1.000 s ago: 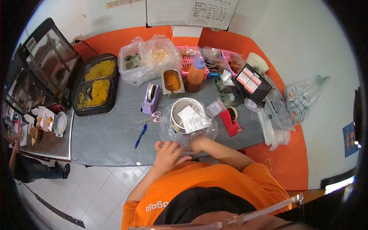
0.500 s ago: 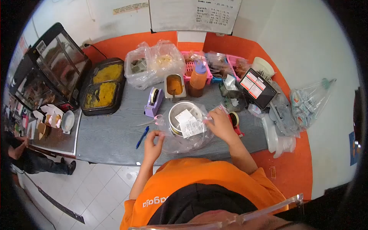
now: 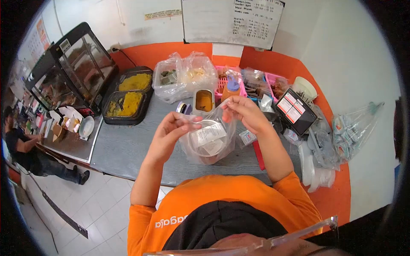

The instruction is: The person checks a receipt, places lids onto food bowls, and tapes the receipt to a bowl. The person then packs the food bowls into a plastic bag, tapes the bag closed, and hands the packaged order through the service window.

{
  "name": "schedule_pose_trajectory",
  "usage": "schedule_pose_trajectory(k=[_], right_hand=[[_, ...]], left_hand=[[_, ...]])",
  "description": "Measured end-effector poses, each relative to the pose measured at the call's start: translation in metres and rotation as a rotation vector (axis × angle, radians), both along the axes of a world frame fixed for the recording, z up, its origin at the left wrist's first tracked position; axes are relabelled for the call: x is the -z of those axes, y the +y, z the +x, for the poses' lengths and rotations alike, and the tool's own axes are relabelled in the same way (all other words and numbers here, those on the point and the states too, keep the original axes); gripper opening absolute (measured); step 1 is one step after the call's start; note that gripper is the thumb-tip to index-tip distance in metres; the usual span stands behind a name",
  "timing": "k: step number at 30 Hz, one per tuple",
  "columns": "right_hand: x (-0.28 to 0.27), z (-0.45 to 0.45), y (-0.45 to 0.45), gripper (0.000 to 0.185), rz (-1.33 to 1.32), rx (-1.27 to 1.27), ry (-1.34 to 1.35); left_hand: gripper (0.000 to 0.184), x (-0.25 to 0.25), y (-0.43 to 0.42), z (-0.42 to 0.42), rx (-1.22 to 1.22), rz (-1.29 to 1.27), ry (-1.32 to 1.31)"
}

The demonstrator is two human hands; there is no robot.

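Note:
A clear plastic bag [image 3: 194, 155] stands on the grey table with a round tub [image 3: 226, 145] inside it. Paper receipts [image 3: 210, 134] lie on top of the tub, seen through the film. My left hand [image 3: 168, 131] is closed on the bag's rim on the left. On the opposite side, my right hand [image 3: 245, 112] pinches the raised edge of the same bag. Behind the hands are a metal container [image 3: 204, 101] of orange-brown sauce and a squeeze bottle [image 3: 231, 88] with a blue-purple top. The purple tape dispenser [image 3: 183, 108] is partly hidden by my left hand.
Black trays of yellow food [image 3: 128, 104] and a glass display case [image 3: 70, 70] stand to the left. A tablet-like device [image 3: 291, 112], plastic lids [image 3: 314, 164] and a hanging bag of packets [image 3: 352, 128] are at the right. Another person [image 3: 30, 147] stands far left.
Both hands have risen and drawn the bag's rim up around the tub. The camera view has shifted, and the blue pen is no longer visible.

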State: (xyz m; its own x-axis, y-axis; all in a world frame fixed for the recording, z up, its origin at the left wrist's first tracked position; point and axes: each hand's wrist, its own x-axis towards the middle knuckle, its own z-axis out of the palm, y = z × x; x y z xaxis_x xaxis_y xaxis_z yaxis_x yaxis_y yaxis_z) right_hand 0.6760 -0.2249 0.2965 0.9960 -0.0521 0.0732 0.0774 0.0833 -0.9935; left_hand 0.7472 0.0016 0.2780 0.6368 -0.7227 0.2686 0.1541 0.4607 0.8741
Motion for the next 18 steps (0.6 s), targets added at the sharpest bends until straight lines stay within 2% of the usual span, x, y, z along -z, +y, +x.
schedule_pose_trajectory(k=[4,6,7,8,10,11,12,14,15,16,17,18], right_hand=[[0.031,0.012,0.015,0.021,-0.125,-0.105,0.002],[0.049,0.012,0.035,0.025,-0.541,-0.010,-0.205],[0.045,0.006,0.045,0.024,-0.653,0.046,-0.269],[0.047,0.008,0.050,0.024,-0.639,0.048,-0.259],[0.048,0.014,0.053,0.021,0.015,-0.137,-0.119],[0.056,0.017,0.048,0.020,0.067,-0.111,-0.140],[0.055,0.014,0.048,0.020,0.071,-0.100,-0.145],[0.050,0.005,0.053,0.028,0.267,-0.014,-0.070],[0.050,-0.001,0.061,0.028,0.274,0.001,-0.074],[0.051,-0.008,0.075,0.035,0.153,-0.046,-0.128],[0.055,-0.015,0.091,0.042,0.034,-0.089,-0.179],[0.075,-0.016,0.106,0.043,-0.219,-0.047,-0.318]], left_hand=[[0.020,0.009,-0.005,-0.011,0.048,0.133,-0.100],[0.020,0.005,-0.007,-0.016,-0.252,0.430,-0.798],[0.023,0.009,-0.009,-0.014,-0.454,0.429,-1.079],[0.023,0.006,-0.007,-0.016,-0.441,0.442,-1.075],[0.031,-0.005,-0.002,-0.019,-0.644,0.644,-1.134],[0.049,0.002,0.001,-0.014,-0.632,0.526,-1.040],[0.049,0.025,0.000,-0.009,-0.622,0.523,-1.049],[0.082,0.093,-0.004,0.004,-0.453,0.498,-0.972],[0.082,0.122,-0.010,0.007,-0.437,0.497,-0.978],[0.088,0.148,-0.020,0.008,-0.323,0.628,-1.042],[0.094,0.161,-0.027,0.005,-0.202,0.759,-1.101],[0.094,0.152,-0.035,-0.002,-0.178,0.760,-1.107]])
